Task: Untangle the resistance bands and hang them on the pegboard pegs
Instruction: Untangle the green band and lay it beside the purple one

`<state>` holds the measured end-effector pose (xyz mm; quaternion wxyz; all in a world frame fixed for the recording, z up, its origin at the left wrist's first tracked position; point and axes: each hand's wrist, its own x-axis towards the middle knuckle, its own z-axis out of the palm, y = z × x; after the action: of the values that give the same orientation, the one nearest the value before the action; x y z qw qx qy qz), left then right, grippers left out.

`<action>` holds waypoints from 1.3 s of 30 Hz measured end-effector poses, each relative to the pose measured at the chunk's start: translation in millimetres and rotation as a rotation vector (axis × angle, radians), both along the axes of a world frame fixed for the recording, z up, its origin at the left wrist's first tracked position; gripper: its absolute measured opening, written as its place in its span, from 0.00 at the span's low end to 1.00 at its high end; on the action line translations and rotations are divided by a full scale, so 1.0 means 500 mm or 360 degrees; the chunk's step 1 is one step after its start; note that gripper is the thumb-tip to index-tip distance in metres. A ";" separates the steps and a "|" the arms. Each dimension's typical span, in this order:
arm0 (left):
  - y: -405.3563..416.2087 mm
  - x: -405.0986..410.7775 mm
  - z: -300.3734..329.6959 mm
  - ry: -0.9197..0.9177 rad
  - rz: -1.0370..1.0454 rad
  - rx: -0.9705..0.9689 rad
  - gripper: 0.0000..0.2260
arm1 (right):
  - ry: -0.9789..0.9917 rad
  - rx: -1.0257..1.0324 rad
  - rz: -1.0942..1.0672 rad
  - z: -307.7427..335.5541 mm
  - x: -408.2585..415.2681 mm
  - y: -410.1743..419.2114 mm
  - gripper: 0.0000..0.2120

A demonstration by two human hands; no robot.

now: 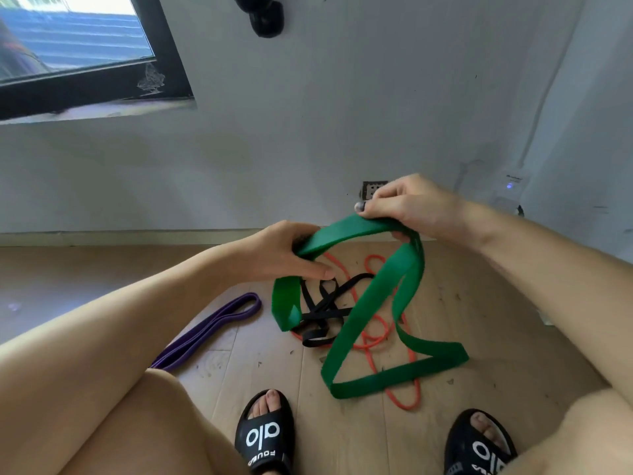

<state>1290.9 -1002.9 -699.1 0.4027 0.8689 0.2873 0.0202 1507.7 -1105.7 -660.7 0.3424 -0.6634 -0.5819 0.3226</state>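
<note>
A wide green resistance band [371, 303] hangs twisted between my hands, its lower loop trailing on the wooden floor. My left hand [291, 252] grips its upper left part, and my right hand [407, 207] pinches the top of the band higher up on the right. Under the green band lies a thin black band [323, 308] knotted over itself, and a thin orange band [409, 371] coils beneath both. A purple band [212, 325] lies apart on the floor to the left, folded flat. No pegboard is in view.
The white wall [308, 132] stands close ahead, with a dark-framed window [85, 63] at upper left and a black object [267, 15] mounted near the top. A wall socket [371, 188] and a small white device [510, 185] sit low on the wall. My feet in black slides [265, 437] stand below.
</note>
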 end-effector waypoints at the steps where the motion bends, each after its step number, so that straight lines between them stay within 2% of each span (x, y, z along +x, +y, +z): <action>1: -0.001 0.004 0.002 0.0004 0.0045 0.0085 0.08 | -0.0060 -0.0067 0.0027 -0.005 0.000 -0.002 0.23; 5: -0.011 0.024 0.004 -0.0065 0.0112 0.0420 0.09 | -0.0144 -0.0276 0.0244 -0.012 -0.041 -0.011 0.30; 7: -0.006 0.022 -0.002 -0.0085 0.0073 0.0331 0.13 | -0.0069 -0.0257 0.0287 -0.020 -0.055 -0.005 0.28; 9: 0.001 0.012 -0.008 -0.0048 0.0024 0.0104 0.15 | 0.0022 -0.0210 0.0275 -0.020 -0.055 -0.002 0.18; 11: 0.011 0.004 -0.017 -0.0036 0.0013 -0.0060 0.15 | 0.0129 -0.0205 0.0216 -0.018 -0.049 0.000 0.12; 17: 0.042 -0.036 -0.053 0.0137 0.0059 -0.0072 0.21 | 0.0478 -0.0151 0.0095 -0.017 -0.030 0.006 0.15; 22: 0.051 -0.044 -0.070 0.0153 0.0097 -0.0058 0.17 | 0.0786 -0.0137 -0.0004 -0.008 -0.017 0.004 0.13; 25: 0.049 -0.041 -0.078 0.0209 0.0028 -0.0034 0.24 | 0.0901 -0.0134 -0.0048 -0.005 -0.019 0.003 0.13; 29: 0.048 -0.028 -0.089 0.0293 0.0030 0.0186 0.29 | 0.1052 -0.0107 -0.0050 0.000 -0.023 0.002 0.15; 32: 0.049 -0.025 -0.095 0.0320 0.0002 0.0196 0.35 | 0.1132 -0.0079 -0.0012 0.005 -0.027 0.002 0.17; 33: 0.052 -0.025 -0.099 0.0295 -0.0025 0.0208 0.34 | 0.1149 -0.0076 -0.0007 0.007 -0.028 0.002 0.18; 36: 0.049 -0.017 -0.096 0.0217 -0.0033 0.0236 0.18 | 0.1156 -0.0062 -0.0049 0.006 -0.030 0.004 0.16; 39: 0.052 -0.014 -0.093 0.0192 0.0095 0.0259 0.11 | 0.1075 -0.0001 -0.0242 -0.003 -0.014 0.013 0.11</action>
<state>1284.0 -976.8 -745.7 0.3119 0.8894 0.3342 0.0032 1500.6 -1099.0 -662.4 0.5385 -0.5607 -0.3845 0.4978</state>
